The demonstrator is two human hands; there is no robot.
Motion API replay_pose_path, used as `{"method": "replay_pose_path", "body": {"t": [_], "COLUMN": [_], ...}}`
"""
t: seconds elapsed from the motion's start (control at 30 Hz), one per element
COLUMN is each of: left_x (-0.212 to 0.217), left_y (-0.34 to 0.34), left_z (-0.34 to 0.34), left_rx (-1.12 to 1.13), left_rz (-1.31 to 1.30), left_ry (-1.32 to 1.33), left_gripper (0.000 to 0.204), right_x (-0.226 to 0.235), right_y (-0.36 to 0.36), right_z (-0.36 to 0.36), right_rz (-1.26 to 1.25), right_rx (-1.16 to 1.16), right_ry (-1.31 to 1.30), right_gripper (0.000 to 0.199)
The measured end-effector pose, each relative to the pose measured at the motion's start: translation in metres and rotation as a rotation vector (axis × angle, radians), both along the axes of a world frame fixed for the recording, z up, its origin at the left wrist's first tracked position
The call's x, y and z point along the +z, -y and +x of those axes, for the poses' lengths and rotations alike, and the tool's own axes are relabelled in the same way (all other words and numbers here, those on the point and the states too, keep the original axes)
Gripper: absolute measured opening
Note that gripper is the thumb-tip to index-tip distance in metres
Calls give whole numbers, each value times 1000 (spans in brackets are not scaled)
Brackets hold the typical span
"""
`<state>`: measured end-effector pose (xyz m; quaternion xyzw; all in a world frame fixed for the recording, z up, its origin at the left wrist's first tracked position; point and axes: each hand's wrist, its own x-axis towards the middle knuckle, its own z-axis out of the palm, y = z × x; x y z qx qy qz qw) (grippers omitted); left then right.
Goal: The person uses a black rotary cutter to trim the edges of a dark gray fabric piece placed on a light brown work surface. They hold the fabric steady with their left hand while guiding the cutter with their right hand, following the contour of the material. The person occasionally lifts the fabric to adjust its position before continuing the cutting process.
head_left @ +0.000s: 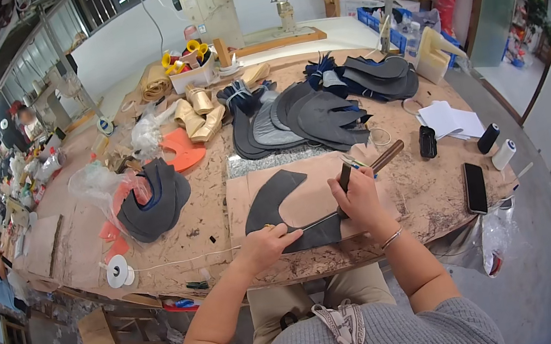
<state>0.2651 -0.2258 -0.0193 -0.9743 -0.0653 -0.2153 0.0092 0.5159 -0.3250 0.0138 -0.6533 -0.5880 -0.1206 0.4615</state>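
Note:
A curved dark grey cut piece [264, 201] lies flat on a pale board in front of me. My left hand [264, 247] rests at its near edge, fingers curled in and the index finger along a thin dark line on the piece. A narrow white tape [185, 261] runs from a white spool [119, 271] on the left into my left hand, where its end is hidden. My right hand [361, 203] is closed round an upright flat dark tool [344, 177], over the piece's right end. Just beyond it lies a wooden handle [387, 155].
Stacked dark grey pieces [324, 114] lie at the back; another stack [153, 201] is on the left beside orange pieces [182, 151]. A phone [474, 187], thread cones [503, 154] and papers [449, 119] lie right. A sewing machine [230, 12] stands behind.

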Motion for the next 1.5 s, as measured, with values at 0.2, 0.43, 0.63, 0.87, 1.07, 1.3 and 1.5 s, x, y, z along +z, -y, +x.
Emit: {"method": "replay_pose_path", "body": {"t": [0.2,0.43,0.63,0.87,1.07,1.3,1.5], "left_x": [2,3,23,9,22,-2,-10], "left_y": [3,2,8,38,31,34,39], "left_z": [3,5,14,87,110,99,97], "left_rx": [52,64,31,282,321,225,121], "left_rz": [-72,-93,-48,-429,-671,-555,-193], "left_ry": [-23,-41,51,112,-182,179,195], "left_gripper": [44,36,23,22,23,12,12], "right_x": [2,3,6,-13,-12,-12,-11], "right_y": [3,-2,2,10,12,16,15], "right_z": [-2,-19,15,5,4,6,6], "right_rz": [52,99,150,142,163,145,155], "right_rx": [8,127,-75,-13,-25,-33,-80], "right_ry": [13,-51,272,-47,-46,17,-56], "right_gripper": [20,18,18,18,18,19,19]}}
